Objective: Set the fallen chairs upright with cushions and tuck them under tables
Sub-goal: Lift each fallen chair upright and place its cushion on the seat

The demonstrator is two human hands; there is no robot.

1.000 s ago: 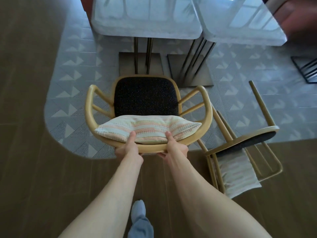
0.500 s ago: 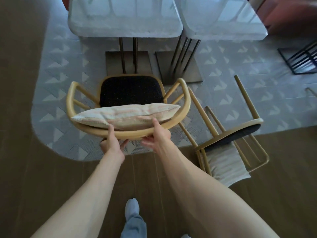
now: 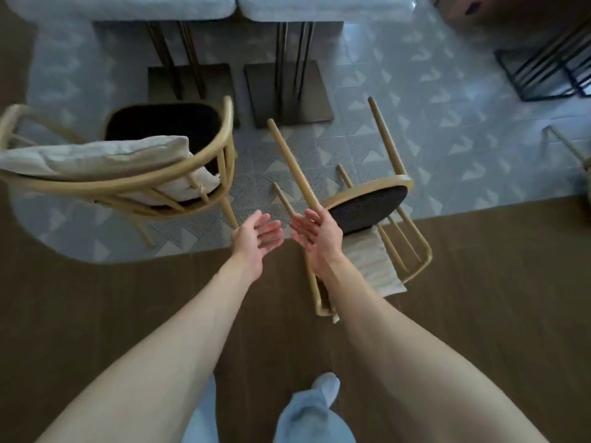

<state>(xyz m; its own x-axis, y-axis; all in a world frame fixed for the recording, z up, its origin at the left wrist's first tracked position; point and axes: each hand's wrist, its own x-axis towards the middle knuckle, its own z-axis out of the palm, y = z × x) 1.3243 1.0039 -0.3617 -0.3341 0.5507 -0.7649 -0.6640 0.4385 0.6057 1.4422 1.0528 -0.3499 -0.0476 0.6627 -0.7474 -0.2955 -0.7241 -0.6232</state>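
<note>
While the fallen chair (image 3: pixel 367 206) lies tipped on its side just ahead and to the right of both hands, its nearest leg (image 3: pixel 292 164) slants up and away, its lower end beside the right hand (image 3: pixel 316 238). That hand is nearer; its grip is spread, fingers straight, perhaps brushing the leg, though the blur makes contact hard to judge. The left hand (image 3: pixel 256 238) hovers just beside it, also spread and holding nothing. Tan wooden legs splay out from the chair's dark speckled seat; its curved back rests on the wood floor (image 3: pixel 112 314) over a pale striped cushion (image 3: pixel 371 266). To the left stands an upright chair (image 3: pixel 134 183) with its cushion (image 3: pixel 96 158), near a white counter (image 3: pixel 128 8).
</note>
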